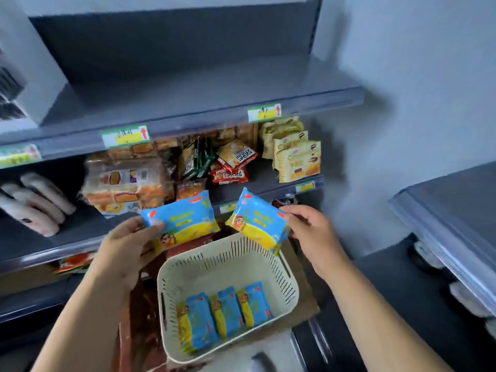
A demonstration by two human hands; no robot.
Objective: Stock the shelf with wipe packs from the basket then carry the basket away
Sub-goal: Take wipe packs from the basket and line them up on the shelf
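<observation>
Now each hand grips a blue-and-yellow wipe pack above the cream basket [271, 267]: left hand [126, 248] holds one pack [185, 220], right hand [308, 226] another [259, 221]; three packs [225, 315] stand inside.

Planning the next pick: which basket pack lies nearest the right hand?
The rightmost pack, beside the right wall of the basket; the middle pack and left pack lie farther left.
</observation>
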